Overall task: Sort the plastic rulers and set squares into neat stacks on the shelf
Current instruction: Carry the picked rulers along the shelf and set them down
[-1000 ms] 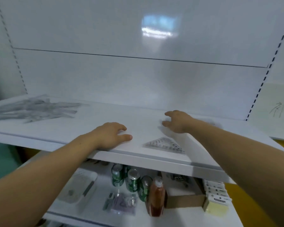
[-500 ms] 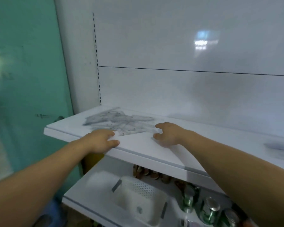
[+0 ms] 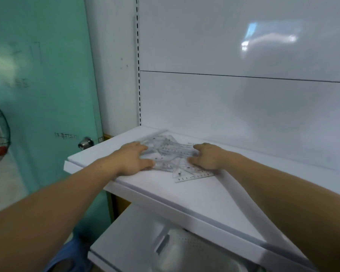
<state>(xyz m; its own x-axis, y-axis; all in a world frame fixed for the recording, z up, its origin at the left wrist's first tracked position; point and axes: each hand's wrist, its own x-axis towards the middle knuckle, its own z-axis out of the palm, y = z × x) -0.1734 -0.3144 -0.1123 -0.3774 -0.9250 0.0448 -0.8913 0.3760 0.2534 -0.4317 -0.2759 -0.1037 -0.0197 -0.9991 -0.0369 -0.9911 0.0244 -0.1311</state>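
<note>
Nearest, a white basket [image 3: 186, 250] sits on the lower shelf [image 3: 126, 232]; farther, at the upper shelf [image 3: 165, 195] left end, left hand [image 3: 134, 160] and right hand [image 3: 206, 159], fingers bent, flank and touch the jumbled pile of rulers and set squares [image 3: 171, 154], grip indiscernible

The clear rulers and set squares [image 3: 171, 154] overlap in one heap at the centre, so single pieces cannot be told apart, and most of their markings are too small to read. The left hand [image 3: 133, 160] covers the heap's left edge and the right hand [image 3: 207, 158] its right; whether the fingers pinch or only press is unclear. At the bottom edge a white perforated basket [image 3: 186, 250] is cut off and blurred. The writing [image 3: 66, 136] on the green door is illegible. A wire object [image 3: 0, 134] is cropped at the left edge.
</note>
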